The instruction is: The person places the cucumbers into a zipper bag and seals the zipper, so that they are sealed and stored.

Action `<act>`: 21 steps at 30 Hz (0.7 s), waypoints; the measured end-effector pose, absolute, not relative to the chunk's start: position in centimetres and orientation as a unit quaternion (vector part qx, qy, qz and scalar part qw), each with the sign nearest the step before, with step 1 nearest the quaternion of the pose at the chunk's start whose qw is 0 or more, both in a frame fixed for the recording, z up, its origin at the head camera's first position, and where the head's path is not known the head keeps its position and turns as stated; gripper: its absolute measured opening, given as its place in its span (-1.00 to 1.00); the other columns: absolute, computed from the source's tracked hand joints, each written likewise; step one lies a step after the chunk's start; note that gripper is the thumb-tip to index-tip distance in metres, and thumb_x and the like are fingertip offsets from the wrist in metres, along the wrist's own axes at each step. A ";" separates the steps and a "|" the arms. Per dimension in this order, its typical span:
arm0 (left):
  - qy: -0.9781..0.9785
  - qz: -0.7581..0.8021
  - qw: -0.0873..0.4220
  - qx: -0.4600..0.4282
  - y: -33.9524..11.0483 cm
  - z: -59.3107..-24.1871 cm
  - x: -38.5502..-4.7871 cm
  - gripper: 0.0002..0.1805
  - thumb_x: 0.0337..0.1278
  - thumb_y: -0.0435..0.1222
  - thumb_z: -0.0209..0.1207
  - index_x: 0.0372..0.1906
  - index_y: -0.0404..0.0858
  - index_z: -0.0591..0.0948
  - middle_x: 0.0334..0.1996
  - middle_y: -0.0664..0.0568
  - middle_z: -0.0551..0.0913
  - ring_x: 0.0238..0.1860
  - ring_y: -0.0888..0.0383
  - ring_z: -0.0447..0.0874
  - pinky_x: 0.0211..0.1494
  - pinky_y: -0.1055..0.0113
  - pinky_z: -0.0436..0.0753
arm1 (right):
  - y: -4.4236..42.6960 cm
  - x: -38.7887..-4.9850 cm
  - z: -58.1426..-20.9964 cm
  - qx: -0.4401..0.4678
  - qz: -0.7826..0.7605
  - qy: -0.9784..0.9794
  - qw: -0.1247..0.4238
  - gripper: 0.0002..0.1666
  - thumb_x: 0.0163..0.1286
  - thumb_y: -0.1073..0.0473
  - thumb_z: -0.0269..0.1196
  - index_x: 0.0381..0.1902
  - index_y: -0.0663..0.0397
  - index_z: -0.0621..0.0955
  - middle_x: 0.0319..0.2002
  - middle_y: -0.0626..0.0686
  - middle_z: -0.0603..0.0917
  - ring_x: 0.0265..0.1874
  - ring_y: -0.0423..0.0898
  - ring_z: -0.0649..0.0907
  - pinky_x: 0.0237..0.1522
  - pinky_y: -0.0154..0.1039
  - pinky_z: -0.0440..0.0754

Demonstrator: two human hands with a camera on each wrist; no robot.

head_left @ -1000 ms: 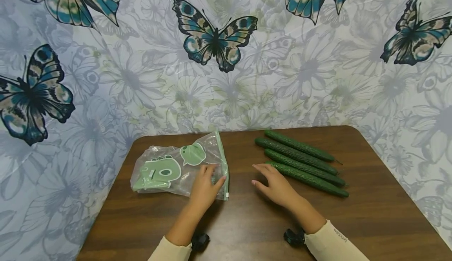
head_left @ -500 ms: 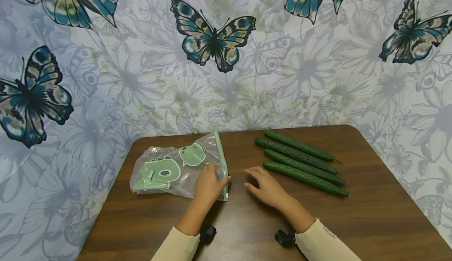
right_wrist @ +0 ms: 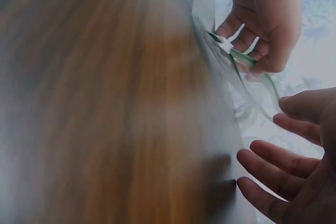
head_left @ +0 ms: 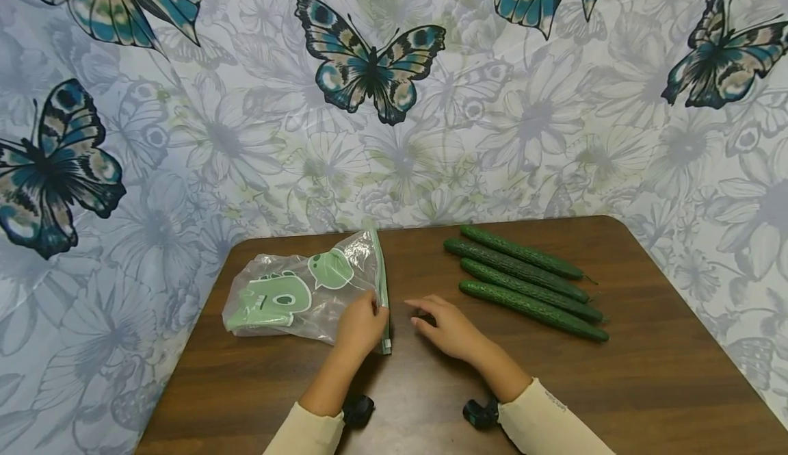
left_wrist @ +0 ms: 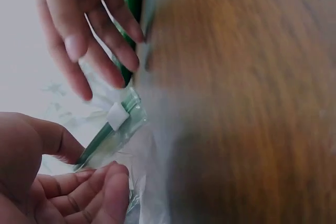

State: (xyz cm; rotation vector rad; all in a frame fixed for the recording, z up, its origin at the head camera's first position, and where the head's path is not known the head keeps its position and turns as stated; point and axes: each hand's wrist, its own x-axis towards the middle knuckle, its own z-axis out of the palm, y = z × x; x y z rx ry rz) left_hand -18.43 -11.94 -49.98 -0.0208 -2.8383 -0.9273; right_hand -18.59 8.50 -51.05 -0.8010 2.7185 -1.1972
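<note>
Head view: the clear, crinkled plastic bag (head_left: 280, 318) lies on the wood-grained counter (head_left: 431, 400) toward 8 o'clock; the left hand (head_left: 360, 325) pinches its green zip edge (head_left: 382, 274), probably to steady the limp film. The right hand (head_left: 448, 328), fingers loosely parted and holding nothing, hovers near that edge. 4 slim, bumpy cucumbers (head_left: 520, 270) lie side by side toward 4 o'clock, likely for easy reach.

Left wrist view: a small white slider (left_wrist: 118, 116) sits near 9 o'clock.

Right wrist view: blur makes right-hand contact with the bag hard to judge.

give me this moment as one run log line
left hand: holds bag by its edge | right hand: beside bag, holds nothing | cucumbers: four, side by side, on table
</note>
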 end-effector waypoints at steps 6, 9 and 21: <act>-0.941 -0.316 0.113 -0.037 -11.5 -49.0 -17.4 -0.86 0.01 -0.36 0.17 -0.53 -0.18 0.45 -0.68 0.11 0.43 -0.65 0.18 0.31 -0.58 0.34 0.31 | 6.6 -19.3 -50.9 -0.250 -0.466 0.848 0.050 -0.51 0.55 0.06 0.16 0.39 -0.12 0.50 0.30 0.04 0.61 0.21 -0.01 0.64 0.20 0.02 0.66; -0.937 -0.320 0.130 -0.048 -11.2 -48.5 -16.9 -0.84 0.03 -0.34 0.24 -0.49 -0.18 0.47 -0.68 0.13 0.43 -0.64 0.20 0.32 -0.58 0.37 0.30 | 5.6 -19.7 -50.9 -0.229 -0.505 0.829 0.071 -0.50 0.56 0.05 0.16 0.40 -0.14 0.48 0.25 0.05 0.64 0.14 -0.03 0.69 0.14 -0.08 0.70; -0.900 -0.328 0.286 -0.040 -11.9 -46.6 -16.4 -0.89 -0.02 -0.41 0.21 -0.37 -0.24 0.50 -0.63 0.08 0.43 -0.64 0.26 0.29 -0.61 0.44 0.31 | 3.9 -21.1 -52.0 -0.137 -0.556 0.815 0.087 -0.45 0.35 0.24 0.32 0.29 0.23 0.54 -0.14 0.15 0.71 -0.31 -0.16 0.70 -0.34 -0.39 0.67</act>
